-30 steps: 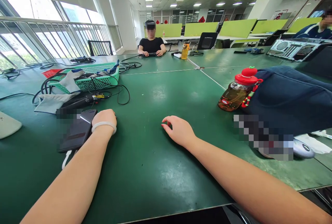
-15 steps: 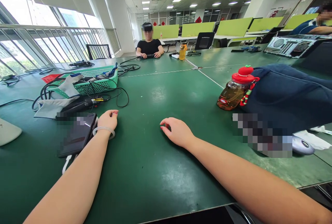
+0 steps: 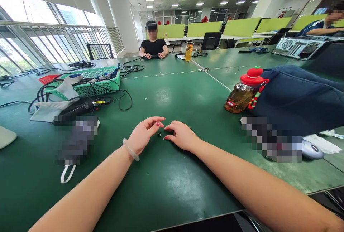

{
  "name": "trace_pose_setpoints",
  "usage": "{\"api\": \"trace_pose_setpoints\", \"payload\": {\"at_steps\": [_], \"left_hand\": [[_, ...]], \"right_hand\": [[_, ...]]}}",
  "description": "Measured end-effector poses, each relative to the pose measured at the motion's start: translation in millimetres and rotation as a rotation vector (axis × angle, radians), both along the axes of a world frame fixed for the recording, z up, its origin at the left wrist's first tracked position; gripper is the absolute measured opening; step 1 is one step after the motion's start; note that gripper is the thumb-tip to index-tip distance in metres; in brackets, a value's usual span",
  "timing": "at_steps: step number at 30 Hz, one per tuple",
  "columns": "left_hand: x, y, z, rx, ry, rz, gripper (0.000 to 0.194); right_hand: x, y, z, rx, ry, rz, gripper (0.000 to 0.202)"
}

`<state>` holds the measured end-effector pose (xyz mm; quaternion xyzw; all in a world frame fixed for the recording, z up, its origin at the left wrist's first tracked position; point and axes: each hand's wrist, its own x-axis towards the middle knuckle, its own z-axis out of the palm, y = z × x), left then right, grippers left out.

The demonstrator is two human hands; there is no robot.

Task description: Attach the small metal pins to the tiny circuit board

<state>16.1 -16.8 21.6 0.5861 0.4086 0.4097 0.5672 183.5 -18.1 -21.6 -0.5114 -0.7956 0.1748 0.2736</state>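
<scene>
Two bare forearms reach over a wide dark green bench (image 3: 166, 196). The left hand (image 3: 142, 135), a pale bangle at its wrist, lies with fingers loosely extended, its grip apart and holding nothing. The right hand (image 3: 182, 135) rests palm down, fingers curled lightly, also holding nothing. Between their fingertips lies a tiny pale speck (image 3: 160, 135) on the bench, too small to identify. A blurred dark flat object (image 3: 76, 139) lies well to the left. A clear bottle of amber liquid with a red cap (image 3: 243, 94) lies to the right, against a dark navy cloth bundle (image 3: 298, 99).
</scene>
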Motion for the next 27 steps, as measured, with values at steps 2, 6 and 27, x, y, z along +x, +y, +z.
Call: {"api": "trace_pose_setpoints", "payload": {"at_steps": [2,6,27], "left_hand": [[1.4,-3.2,0.7,-0.029,0.001,-0.011,0.025],[2.2,-4.0,-4.2,-0.134,-0.072,-0.077,0.027],[-5.1,11.6,-22.2,0.014,0.245,0.042,0.029]], "right_hand": [[0.4,0.0,0.4,-0.005,-0.008,0.017,0.025],[1.6,-0.4,2.7,-0.001,-0.016,0.059,0.017],[4.6,0.4,7.2,-0.358,0.443,0.002,0.005]]}}
